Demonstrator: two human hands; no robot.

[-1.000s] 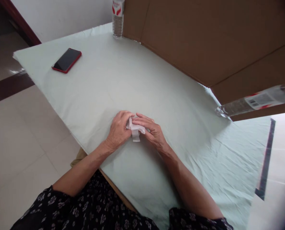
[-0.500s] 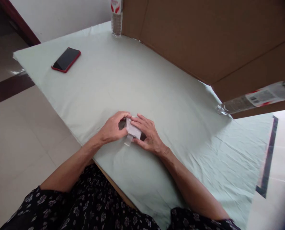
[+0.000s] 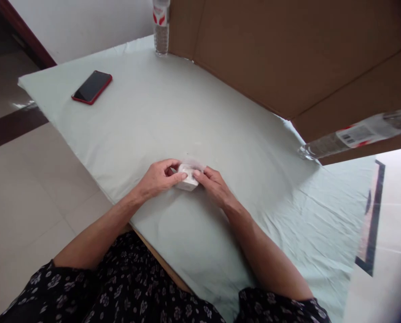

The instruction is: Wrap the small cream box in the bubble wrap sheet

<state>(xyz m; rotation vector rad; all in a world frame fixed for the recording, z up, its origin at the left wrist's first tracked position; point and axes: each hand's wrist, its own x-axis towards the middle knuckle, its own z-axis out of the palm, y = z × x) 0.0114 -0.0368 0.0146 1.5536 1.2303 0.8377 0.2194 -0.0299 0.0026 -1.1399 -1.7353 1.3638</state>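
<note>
A small white box (image 3: 187, 185) is held between both hands just above or on the cloth near the table's front edge. On its far side a pale, blurred translucent flap or film (image 3: 194, 162) stands up. My left hand (image 3: 158, 179) grips the box's left side, with the thumb over its top edge and the fingers curled behind. From the right, my right hand (image 3: 216, 185) presses its thumb on the box's top and has its fingers near the pale flap. Fingers partly cover the top of the box, so its contents cannot be made out.
A pale green cloth (image 3: 146, 112) covers the table. At the far left lies a phone with a red case (image 3: 92, 87). A large cardboard panel (image 3: 254, 54) stands at the back right, with one water bottle (image 3: 161, 33) at its left end and another bottle (image 3: 351, 137) at its right.
The box has been turned or tipped, so its white front now faces me. My right hand's thumb has moved onto its top, and the strip hanging at the front no longer shows there.
</note>
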